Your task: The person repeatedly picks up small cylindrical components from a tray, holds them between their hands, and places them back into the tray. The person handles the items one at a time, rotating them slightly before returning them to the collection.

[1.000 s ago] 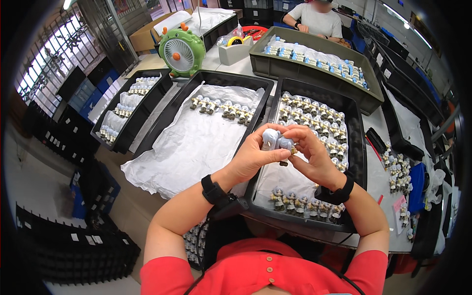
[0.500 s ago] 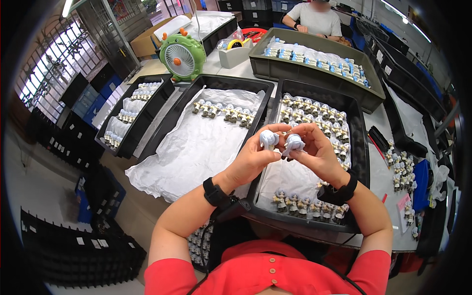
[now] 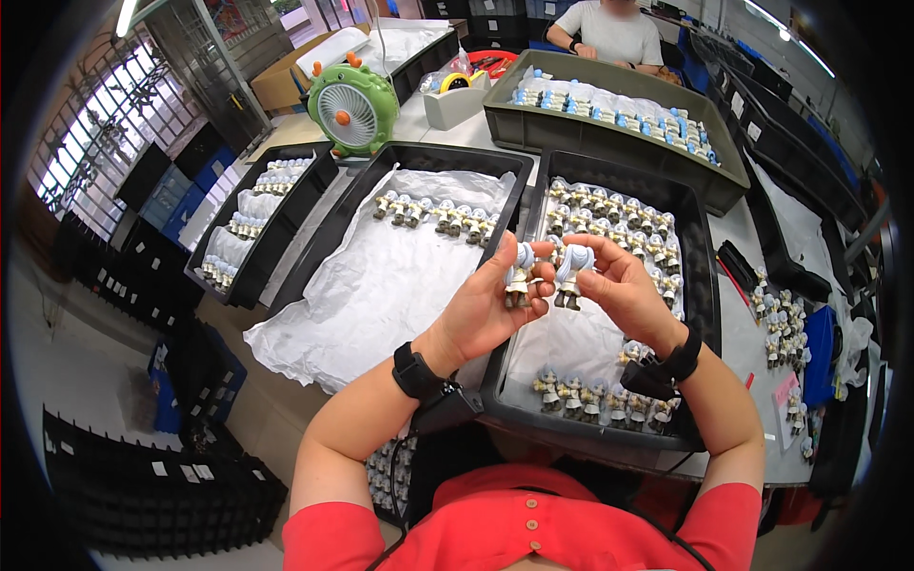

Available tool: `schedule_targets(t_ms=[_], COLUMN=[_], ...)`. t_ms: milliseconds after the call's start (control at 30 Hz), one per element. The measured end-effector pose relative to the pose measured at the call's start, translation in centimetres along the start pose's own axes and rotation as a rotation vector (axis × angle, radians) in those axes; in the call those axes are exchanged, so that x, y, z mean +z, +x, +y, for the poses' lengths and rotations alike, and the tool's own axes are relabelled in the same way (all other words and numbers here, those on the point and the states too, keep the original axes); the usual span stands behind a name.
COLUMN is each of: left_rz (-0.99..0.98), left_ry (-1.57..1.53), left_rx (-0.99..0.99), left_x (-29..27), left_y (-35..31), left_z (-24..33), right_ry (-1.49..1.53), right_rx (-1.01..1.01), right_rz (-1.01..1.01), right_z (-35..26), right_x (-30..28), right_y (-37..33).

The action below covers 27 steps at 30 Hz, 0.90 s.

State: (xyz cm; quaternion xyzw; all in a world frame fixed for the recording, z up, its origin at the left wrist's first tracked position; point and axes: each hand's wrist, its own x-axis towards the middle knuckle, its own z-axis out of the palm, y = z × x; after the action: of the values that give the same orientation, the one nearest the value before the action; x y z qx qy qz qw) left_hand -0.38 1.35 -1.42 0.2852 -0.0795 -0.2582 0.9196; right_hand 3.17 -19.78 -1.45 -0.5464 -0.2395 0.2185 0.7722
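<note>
Left hand [image 3: 481, 312] grasps the 1st figurine [image 3: 518, 278], pale-haired and upright, between thumb and fingers. Right hand [image 3: 624, 288] grips the 2nd figurine [image 3: 572, 270], also upright, just beside it, long hair facing the camera. Both are held over the left part of the right-hand black tray [image 3: 702, 271], which contains rows of similar figurines [image 3: 547, 385]. The left-hand black tray [image 3: 447, 156], lined with white paper [image 3: 381, 281], bears 1 row.

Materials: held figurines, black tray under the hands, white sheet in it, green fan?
Held figurines: probably painted plastic or vinyl, smooth; crisp molded hair.
Black tray: likely molded plastic, semi-matte; rounded corners.
White sheet: paper or thin plastic, can't tell; matte, wrinkled.
Green fan: probably plastic, smooth; molded casing.
</note>
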Motion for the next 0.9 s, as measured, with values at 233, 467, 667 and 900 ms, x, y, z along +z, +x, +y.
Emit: schedule_targets(t_ms=[233, 467, 667, 900], left_rz=[0.141, 0.11, -0.007, -0.043], left_ry=[0.041, 0.057, 0.006, -0.068], left_rx=[0.028, 0.024, -0.066, 0.108], left_x=[0.2, 0.8, 0.3, 2.9], left_y=[0.0, -0.3, 0.5, -1.3], left_z=[-0.2, -0.2, -0.5, 2.3], right_ry=[0.088, -0.035, -0.401, -0.546], right_rx=[0.088, 0.008, -0.159, -0.25], right_rz=[0.001, 0.031, 0.101, 0.127], right_z=[-0.4, -0.3, 0.4, -3.4], right_x=[0.0, 0.9, 2.2, 3.6], right_y=[-0.1, 0.1, -0.4, 0.0])
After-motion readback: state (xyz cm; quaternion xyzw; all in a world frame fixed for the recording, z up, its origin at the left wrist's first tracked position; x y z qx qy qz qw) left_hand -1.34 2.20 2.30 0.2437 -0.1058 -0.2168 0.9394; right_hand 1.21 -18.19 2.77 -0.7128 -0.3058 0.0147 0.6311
